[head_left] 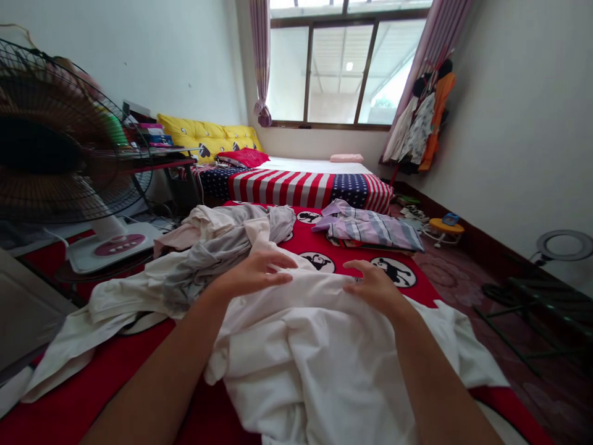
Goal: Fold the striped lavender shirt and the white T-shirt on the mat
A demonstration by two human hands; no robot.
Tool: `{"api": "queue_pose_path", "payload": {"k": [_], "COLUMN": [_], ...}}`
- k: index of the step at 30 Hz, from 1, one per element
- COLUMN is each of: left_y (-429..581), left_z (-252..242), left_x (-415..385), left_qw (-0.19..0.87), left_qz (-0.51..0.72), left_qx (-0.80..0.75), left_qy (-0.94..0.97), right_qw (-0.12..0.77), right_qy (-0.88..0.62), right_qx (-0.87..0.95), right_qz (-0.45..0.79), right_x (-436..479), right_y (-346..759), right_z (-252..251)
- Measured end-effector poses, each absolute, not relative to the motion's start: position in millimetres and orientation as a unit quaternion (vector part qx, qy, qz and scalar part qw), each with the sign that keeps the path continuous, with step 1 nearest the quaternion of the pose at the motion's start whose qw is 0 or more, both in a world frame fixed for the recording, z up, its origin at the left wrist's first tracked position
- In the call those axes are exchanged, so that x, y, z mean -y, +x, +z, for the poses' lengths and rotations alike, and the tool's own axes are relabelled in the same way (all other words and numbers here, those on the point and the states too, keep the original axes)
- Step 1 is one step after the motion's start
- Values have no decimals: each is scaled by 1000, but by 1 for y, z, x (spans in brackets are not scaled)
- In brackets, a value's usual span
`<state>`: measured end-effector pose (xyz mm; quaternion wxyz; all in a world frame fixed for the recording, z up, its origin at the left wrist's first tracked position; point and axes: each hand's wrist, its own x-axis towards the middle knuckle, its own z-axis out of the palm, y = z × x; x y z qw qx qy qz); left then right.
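Note:
A crumpled white shirt [324, 352] is spread in front of me, one sleeve stretching out to the right. My left hand [257, 272] is over the shirt's far left part, thumb and fingers apart. Opposite it, my right hand [374, 287] hovers at or just touches the shirt's far right edge, its fingers also parted. Neither hand grips the cloth; whether the fingertips rest on it I cannot tell. Beneath lies a red cover [445, 287] with black-and-white round prints.
Heaped clothes [204, 259], white and grey, lie to the left. A folded plaid shirt [370, 225] rests on a stack at the far right. A standing fan [111, 241] is close on the left. Beyond are a bed with a flag-patterned cover [287, 186] and an orange stool [445, 227].

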<state>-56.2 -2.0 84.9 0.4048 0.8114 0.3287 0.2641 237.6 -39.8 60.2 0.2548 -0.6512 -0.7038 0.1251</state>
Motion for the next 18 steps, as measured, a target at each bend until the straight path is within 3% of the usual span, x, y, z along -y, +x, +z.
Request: {"api": "queue_pose_path", "payload": {"k": [3, 6, 8, 13, 15, 18], "left_y": [-39, -34, -40, -66, -66, -52], "left_z": [65, 62, 76, 137, 146, 127], "left_x": [1, 2, 10, 46, 52, 41], "left_qw": [299, 268, 313, 547, 566, 511], "left_qz": [212, 181, 147, 76, 125, 223], "left_qx": [-340, -366, -345, -285, -276, -282], "left_qy": [866, 873, 872, 784, 766, 781], "right_qw": [199, 204, 232, 224, 279, 311], "right_qy": [-669, -679, -649, -448, -445, -520], "right_qx": [707, 700, 713, 761, 742, 723], "right_qz": [116, 89, 129, 412, 416, 332], "right_x": [37, 44, 59, 108, 113, 95], "right_y": [236, 233, 231, 225, 228, 238], "right_z": [56, 70, 89, 147, 152, 132]}}
